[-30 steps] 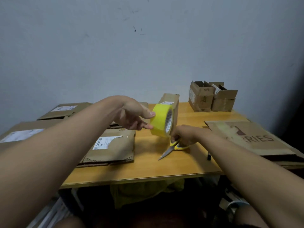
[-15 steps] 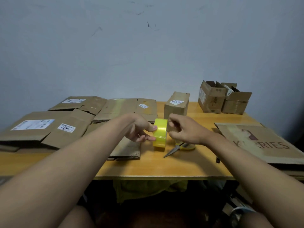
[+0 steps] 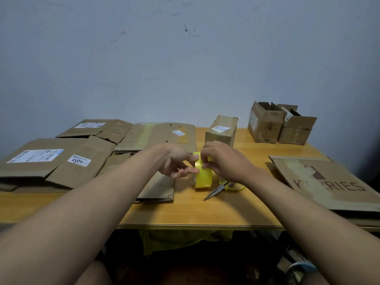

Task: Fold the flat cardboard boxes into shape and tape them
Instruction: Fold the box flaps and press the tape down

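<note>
Since the earlier frame, right hand point(image 3: 224, 161) moved from scissors point(image 3: 223, 188) onto tape point(image 3: 203, 174); now pinches its top edge. Left hand point(image 3: 176, 163) grips roll between both hands. Box point(image 3: 221, 131) just beyond. Risk: tape end tears or re-sticks; roll slips.

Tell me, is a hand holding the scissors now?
No, the scissors lie on the table while both hands hold the yellow tape roll.

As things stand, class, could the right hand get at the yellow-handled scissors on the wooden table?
Probably yes. The yellow-handled scissors lie uncovered just below the right hand, but it is now pinching the yellow tape roll and must let go first.
</note>
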